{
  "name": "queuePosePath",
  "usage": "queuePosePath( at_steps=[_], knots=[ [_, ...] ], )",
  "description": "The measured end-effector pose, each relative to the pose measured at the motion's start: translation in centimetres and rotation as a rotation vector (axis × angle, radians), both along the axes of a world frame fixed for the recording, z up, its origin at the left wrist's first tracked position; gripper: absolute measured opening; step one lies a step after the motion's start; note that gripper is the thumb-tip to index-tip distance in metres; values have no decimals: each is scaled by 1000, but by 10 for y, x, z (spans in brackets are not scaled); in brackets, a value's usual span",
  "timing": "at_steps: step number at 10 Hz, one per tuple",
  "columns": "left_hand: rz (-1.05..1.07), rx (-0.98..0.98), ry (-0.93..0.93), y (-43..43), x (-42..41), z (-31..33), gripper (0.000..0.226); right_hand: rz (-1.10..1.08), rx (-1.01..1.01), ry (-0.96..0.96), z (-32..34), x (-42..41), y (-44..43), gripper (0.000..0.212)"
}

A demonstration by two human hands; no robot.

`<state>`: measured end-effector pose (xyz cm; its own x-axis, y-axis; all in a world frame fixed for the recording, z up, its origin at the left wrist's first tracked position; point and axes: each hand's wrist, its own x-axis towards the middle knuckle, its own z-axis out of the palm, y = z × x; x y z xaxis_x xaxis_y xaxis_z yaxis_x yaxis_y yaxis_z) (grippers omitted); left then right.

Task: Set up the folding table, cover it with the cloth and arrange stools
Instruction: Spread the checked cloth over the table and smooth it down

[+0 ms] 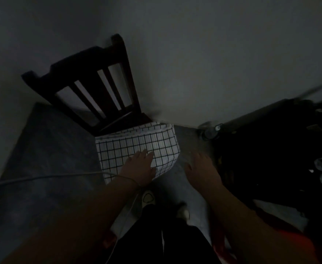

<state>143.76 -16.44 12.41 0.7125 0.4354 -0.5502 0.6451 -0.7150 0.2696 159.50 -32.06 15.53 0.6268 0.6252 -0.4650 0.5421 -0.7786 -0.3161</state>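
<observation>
Overall: a dim room seen from above, blurred at the edges.
Cloth: white with a black grid, folded in layers. It lies on the seat of the chair, just in front of the backrest and covering most of the seat.
Chair: dark wood with a slatted back, standing against the pale wall.
Left hand: laid flat on the near part of the cloth. The grip is wide, with fingers straight and pointing toward the backrest, and nothing is pinched. A thin band circles the wrist.
Right hand: just beside the cloth on its right, apart from it and over the grey floor. The grip is wide, with fingers loosely spread and nothing held.
Cable: a white cable runs from the left edge to the left wrist, then drops toward the feet.
Shoes: pale, on the floor below the hands, with dark trouser legs above them.
Dark gear: a black bulk with a long tube at the right, too dark to tell what it is.
</observation>
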Motion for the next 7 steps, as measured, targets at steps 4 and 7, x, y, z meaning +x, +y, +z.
queuePosePath(
  at_steps=[4, 7],
  knots=[
    [68, 8, 51, -12, 32, -234, 68, -71, -79, 345, -264, 60, 9, 66],
    [202, -33, -1, -17, 34, -317, 55, -327, 126, 562, -379, 89, 48, 73]
  ],
)
